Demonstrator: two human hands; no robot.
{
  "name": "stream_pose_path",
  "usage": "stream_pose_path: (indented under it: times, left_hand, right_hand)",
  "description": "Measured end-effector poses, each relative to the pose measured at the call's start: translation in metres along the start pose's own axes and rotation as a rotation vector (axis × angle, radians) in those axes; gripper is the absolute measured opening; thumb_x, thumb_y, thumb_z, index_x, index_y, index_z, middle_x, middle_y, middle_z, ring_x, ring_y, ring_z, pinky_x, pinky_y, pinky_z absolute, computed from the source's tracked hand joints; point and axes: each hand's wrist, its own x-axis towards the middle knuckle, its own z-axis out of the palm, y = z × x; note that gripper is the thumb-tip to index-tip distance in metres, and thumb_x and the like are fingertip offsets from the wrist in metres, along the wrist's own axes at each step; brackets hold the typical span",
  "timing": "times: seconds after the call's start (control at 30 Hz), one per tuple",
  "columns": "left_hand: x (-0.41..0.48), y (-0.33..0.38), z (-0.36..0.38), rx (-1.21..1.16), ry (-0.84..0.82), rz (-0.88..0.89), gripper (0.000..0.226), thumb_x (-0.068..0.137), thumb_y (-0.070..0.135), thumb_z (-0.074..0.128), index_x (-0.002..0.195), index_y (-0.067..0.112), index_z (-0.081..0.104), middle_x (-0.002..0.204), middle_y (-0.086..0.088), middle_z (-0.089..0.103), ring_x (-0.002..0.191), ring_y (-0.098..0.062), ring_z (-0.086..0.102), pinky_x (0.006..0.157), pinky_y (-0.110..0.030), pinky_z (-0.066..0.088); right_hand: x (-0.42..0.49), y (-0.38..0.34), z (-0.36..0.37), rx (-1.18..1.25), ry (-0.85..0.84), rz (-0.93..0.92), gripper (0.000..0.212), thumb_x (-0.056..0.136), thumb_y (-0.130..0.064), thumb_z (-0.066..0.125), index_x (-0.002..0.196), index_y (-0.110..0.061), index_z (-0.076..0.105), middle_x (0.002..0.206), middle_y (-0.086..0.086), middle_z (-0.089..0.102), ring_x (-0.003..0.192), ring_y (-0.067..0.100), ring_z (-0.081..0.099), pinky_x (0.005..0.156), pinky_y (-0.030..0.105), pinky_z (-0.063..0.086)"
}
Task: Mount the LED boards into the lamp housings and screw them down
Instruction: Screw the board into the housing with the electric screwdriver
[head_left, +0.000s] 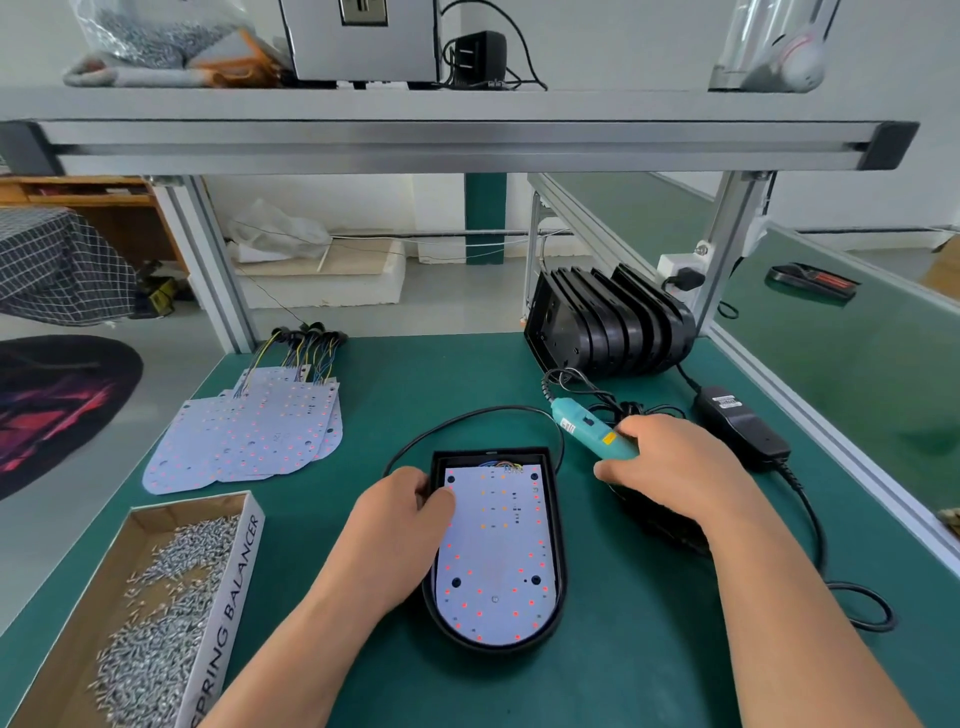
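One screwdriver (592, 431) tip hidden | right hand (675, 470) seemingly gripping

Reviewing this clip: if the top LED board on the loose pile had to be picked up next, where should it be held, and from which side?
Probably by its bare rounded near edge, away from the wires, coming from the front with the left hand. The LED board lies flat, fanned on the pile, that edge overhanging.

A black lamp housing (560, 561), rounded at its near end, lies flat on the green mat; a white LED board (493, 561) dotted with red and orange LEDs sits inside it; spare LED boards (249, 436) lie fanned at left; empty housings (608, 327) stand stacked behind; a turquoise electric screwdriver (587, 428) lies tilted at right; loose screws (171, 613) fill a cardboard box.
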Motion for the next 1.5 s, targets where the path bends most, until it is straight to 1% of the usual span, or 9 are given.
stream_pose_path:
  times: [0.23, 0.43, 0.57, 0.7, 0.9, 1.03, 1.17, 1.37, 1.5]
  left_hand:
    - [-0.001, 0.005, -0.006, -0.006, 0.004, -0.025, 0.027, 0.098, 0.035, 0.057, 0.091, 0.009, 0.059, 0.054, 0.013, 0.042, 0.049, -0.009, 0.033, 0.055, -0.032, 0.032]
    - [0.002, 0.004, -0.021, 0.052, 0.048, -0.079, 0.020, 0.094, 0.025, 0.054, 0.079, 0.014, 0.045, 0.067, 0.001, 0.042, 0.061, -0.021, 0.033, 0.057, -0.034, 0.028]
    - [0.006, 0.003, -0.023, 0.057, 0.078, -0.098, 0.023, 0.095, 0.023, 0.050, 0.077, 0.016, 0.038, 0.069, 0.000, 0.042, 0.063, -0.022, 0.033, 0.058, -0.035, 0.028]
    - [0.007, 0.003, -0.020, 0.038, 0.155, -0.103, 0.019, 0.095, 0.024, 0.050, 0.083, 0.008, 0.051, 0.068, 0.000, 0.050, 0.063, -0.024, 0.041, 0.059, -0.036, 0.034]
    - [0.007, 0.002, -0.012, -0.015, 0.213, -0.111, 0.018, 0.096, 0.029, 0.050, 0.086, 0.014, 0.054, 0.066, 0.004, 0.051, 0.062, -0.024, 0.045, 0.061, -0.036, 0.037]
    - [0.003, 0.007, -0.003, 0.133, 0.258, -0.087, 0.019, 0.099, 0.030, 0.046, 0.084, 0.018, 0.047, 0.068, 0.004, 0.061, 0.063, -0.022, 0.055, 0.057, -0.035, 0.035]
    - [0.003, 0.006, -0.002, 0.150, 0.263, -0.073, 0.015, 0.098, 0.034, 0.048, 0.086, 0.026, 0.051, 0.066, 0.006, 0.063, 0.063, -0.014, 0.059, 0.057, -0.033, 0.037]
    - [0.006, 0.004, -0.009, -0.328, 0.335, -0.111, 0.029, 0.090, 0.056, 0.054, 0.111, 0.036, 0.062, 0.088, 0.030, 0.069, 0.082, 0.002, 0.065, 0.070, -0.029, 0.044]
    - [0.017, -0.007, -0.021, -0.154, 0.407, -0.165, 0.048, 0.103, 0.040, 0.050, 0.149, 0.028, 0.054, 0.108, 0.009, 0.072, 0.110, -0.026, 0.064, 0.092, -0.044, 0.048]
  right_hand:
    - [-0.004, -0.020, 0.007, 0.040, 0.253, -0.282, 0.057, 0.087, -0.041, 0.081, 0.138, -0.021, 0.062, 0.128, -0.004, 0.051, 0.118, 0.018, 0.045, 0.094, 0.032, 0.046]
    - [-0.005, -0.053, 0.036, 0.061, 0.067, -0.448, 0.025, 0.106, -0.018, 0.056, 0.131, -0.019, 0.063, 0.126, 0.004, 0.065, 0.113, 0.030, 0.065, 0.094, 0.046, 0.051]
    - [-0.001, -0.054, 0.047, -0.035, 0.044, -0.511, 0.033, 0.108, -0.016, 0.052, 0.137, -0.029, 0.059, 0.116, 0.003, 0.054, 0.106, 0.028, 0.061, 0.089, 0.048, 0.054]
    - [0.005, -0.057, 0.049, -0.038, 0.092, -0.475, 0.008, 0.103, -0.018, 0.061, 0.105, -0.026, 0.063, 0.099, -0.001, 0.052, 0.095, 0.024, 0.060, 0.079, 0.045, 0.054]
    - [-0.001, -0.054, 0.032, 0.755, 0.075, -0.238, 0.026, 0.084, -0.045, 0.075, 0.079, -0.021, 0.068, 0.079, -0.003, 0.071, 0.070, 0.002, 0.066, 0.067, 0.030, 0.047]
    - [-0.009, -0.070, 0.032, 1.161, 0.085, -0.172, 0.045, 0.081, -0.044, 0.085, 0.109, -0.019, 0.060, 0.086, -0.006, 0.075, 0.059, 0.009, 0.064, 0.055, 0.024, 0.048]
    - [-0.007, -0.075, 0.039, 1.024, 0.011, -0.212, 0.050, 0.095, -0.027, 0.076, 0.141, -0.029, 0.057, 0.105, -0.017, 0.075, 0.069, 0.011, 0.066, 0.066, 0.030, 0.055]
    - [-0.005, -0.065, 0.039, 0.933, 0.030, -0.309, 0.047, 0.099, -0.007, 0.060, 0.135, -0.037, 0.063, 0.112, -0.024, 0.074, 0.092, 0.007, 0.071, 0.077, 0.024, 0.051]
    - [-0.005, -0.060, 0.035, 0.950, 0.136, -0.378, 0.054, 0.099, -0.004, 0.059, 0.133, -0.045, 0.066, 0.117, -0.023, 0.075, 0.108, 0.005, 0.068, 0.089, 0.012, 0.045]
